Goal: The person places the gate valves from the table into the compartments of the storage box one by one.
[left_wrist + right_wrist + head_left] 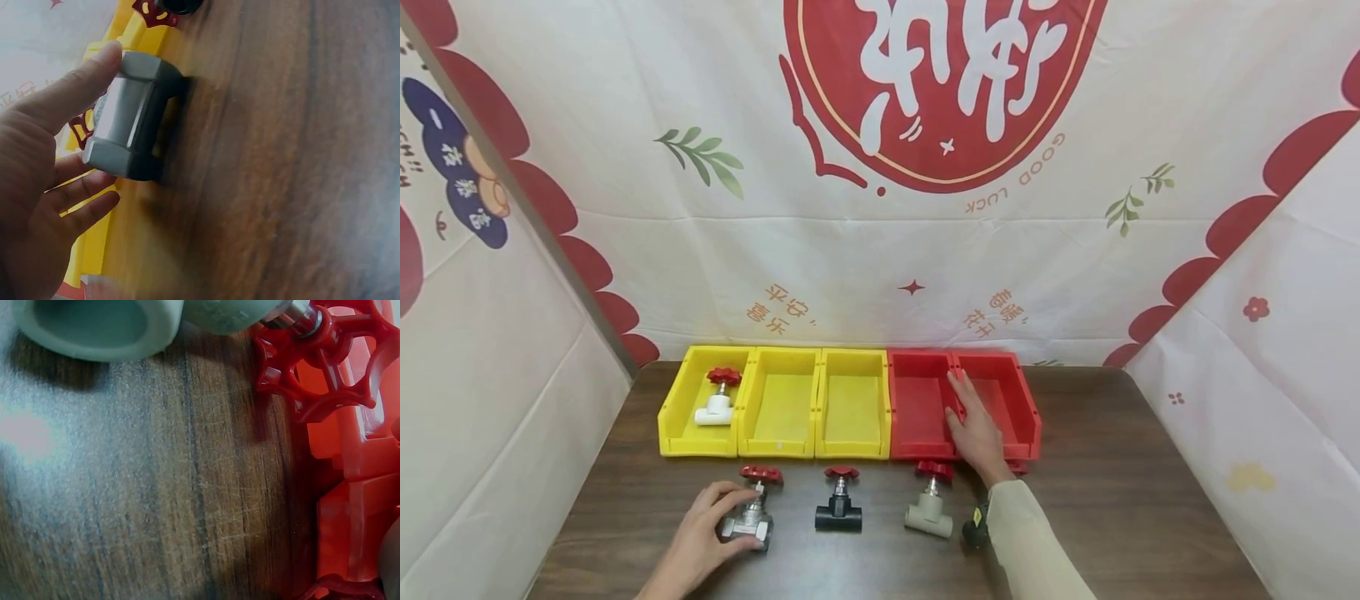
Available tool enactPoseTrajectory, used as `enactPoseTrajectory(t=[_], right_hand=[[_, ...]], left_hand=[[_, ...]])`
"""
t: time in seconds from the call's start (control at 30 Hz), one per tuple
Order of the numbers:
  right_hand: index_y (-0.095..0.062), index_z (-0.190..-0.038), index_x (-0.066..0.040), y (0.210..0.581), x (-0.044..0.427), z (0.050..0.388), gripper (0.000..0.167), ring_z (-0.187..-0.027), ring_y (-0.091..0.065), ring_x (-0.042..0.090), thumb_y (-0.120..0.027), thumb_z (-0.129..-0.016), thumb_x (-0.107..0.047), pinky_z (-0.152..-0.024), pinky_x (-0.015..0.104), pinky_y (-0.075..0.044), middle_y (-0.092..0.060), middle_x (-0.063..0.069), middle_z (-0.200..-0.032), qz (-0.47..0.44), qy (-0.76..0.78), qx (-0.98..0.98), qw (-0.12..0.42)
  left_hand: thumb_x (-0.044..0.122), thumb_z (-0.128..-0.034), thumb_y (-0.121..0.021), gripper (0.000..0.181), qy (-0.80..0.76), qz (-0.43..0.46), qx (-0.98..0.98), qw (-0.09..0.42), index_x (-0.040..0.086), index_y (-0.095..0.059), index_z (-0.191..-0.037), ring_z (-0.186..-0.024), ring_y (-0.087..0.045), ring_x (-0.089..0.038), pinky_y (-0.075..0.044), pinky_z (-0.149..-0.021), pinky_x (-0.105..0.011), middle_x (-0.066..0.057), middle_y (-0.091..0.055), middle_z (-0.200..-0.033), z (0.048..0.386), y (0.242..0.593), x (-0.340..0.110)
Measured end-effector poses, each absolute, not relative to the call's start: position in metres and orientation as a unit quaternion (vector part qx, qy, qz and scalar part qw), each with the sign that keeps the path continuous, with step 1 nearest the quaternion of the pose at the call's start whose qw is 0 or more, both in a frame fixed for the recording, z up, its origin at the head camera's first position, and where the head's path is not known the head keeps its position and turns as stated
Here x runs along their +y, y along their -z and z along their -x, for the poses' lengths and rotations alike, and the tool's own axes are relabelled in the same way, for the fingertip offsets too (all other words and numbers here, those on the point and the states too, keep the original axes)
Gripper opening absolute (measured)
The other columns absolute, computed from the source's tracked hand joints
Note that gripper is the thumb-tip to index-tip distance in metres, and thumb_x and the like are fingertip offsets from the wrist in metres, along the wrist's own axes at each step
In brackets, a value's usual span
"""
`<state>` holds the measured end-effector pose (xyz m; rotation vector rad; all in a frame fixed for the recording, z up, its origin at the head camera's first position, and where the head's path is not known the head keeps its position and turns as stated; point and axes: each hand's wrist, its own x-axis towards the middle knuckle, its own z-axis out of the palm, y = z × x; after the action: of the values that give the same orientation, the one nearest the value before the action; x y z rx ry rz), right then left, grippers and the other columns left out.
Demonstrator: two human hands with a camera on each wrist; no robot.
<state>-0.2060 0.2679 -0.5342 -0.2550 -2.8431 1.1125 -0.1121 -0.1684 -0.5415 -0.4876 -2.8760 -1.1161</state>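
My left hand (703,529) grips a silver metal stop valve (751,523) with a red handwheel, at the table's front left. In the left wrist view its thumb lies at one end of the hexagonal metal body (128,112), and the fingers are partly hidden behind the other end. My right hand (979,429) rests with extended fingers at the divider between the two red bins (917,400), holding nothing visible. Between the hands are a black valve (838,508) and a grey-green valve (929,510), both with red handwheels. Another dark valve (976,529) is partly hidden by the right sleeve.
Three yellow bins (852,450) adjoin the red ones in a row at the table's back. A white valve (715,410) with a red handwheel lies in the leftmost bin. Printed cloth walls (820,250) enclose the wooden table (1112,475) at the back and sides.
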Motion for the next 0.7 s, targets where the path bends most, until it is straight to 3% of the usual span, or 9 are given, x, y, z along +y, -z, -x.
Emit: enactPoseTrajectory(t=[0.13, 0.23, 0.5, 0.7], right_hand=[[-0.018, -0.149, -0.048, 0.535, 0.268, 0.205, 0.079, -0.140, -0.024, 0.031, -0.065, -0.090, -0.026, -0.092, 0.069, -0.033, -0.010, -0.011, -0.159, 0.082, -0.363, -0.927, 0.040], [-0.018, -0.149, -0.047, 0.536, 0.268, 0.206, 0.078, -0.140, -0.024, 0.031, -0.065, -0.091, -0.026, -0.091, 0.069, -0.034, -0.010, -0.010, -0.159, 0.075, -0.361, -0.928, 0.044], [-0.018, -0.149, -0.048, 0.538, 0.268, 0.207, 0.078, -0.140, -0.024, 0.031, -0.064, -0.091, -0.026, -0.092, 0.072, -0.029, -0.011, -0.009, -0.159, 0.072, -0.355, -0.931, 0.055], [-0.018, -0.148, -0.049, 0.538, 0.269, 0.206, 0.077, -0.139, -0.025, 0.032, -0.064, -0.091, -0.027, -0.091, 0.072, -0.031, -0.011, -0.008, -0.159, 0.073, -0.358, -0.929, 0.057]], left_hand=[[0.040, -0.0637, -0.085, 0.057, 0.361, 0.132, -0.922, -0.054, 0.029, -0.065, -0.116, -0.099, -0.050, -0.018, -0.046, -0.086, -0.045, 0.004, -0.050, -0.114, 0.112, 0.542, -0.165], [0.043, -0.0642, -0.084, 0.058, 0.363, 0.129, -0.920, -0.074, 0.031, -0.064, -0.117, -0.098, -0.049, -0.019, -0.046, -0.084, -0.045, 0.002, -0.050, -0.113, 0.111, 0.544, -0.163], [0.039, -0.0618, -0.087, 0.060, 0.343, 0.167, -0.924, -0.039, 0.029, -0.065, -0.117, -0.101, -0.047, -0.016, -0.046, -0.083, -0.043, 0.007, -0.049, -0.111, 0.112, 0.554, -0.162], [0.041, -0.0630, -0.086, 0.060, 0.342, 0.179, -0.921, -0.061, 0.028, -0.064, -0.118, -0.098, -0.046, -0.015, -0.046, -0.081, -0.041, 0.008, -0.048, -0.109, 0.114, 0.554, -0.162]])
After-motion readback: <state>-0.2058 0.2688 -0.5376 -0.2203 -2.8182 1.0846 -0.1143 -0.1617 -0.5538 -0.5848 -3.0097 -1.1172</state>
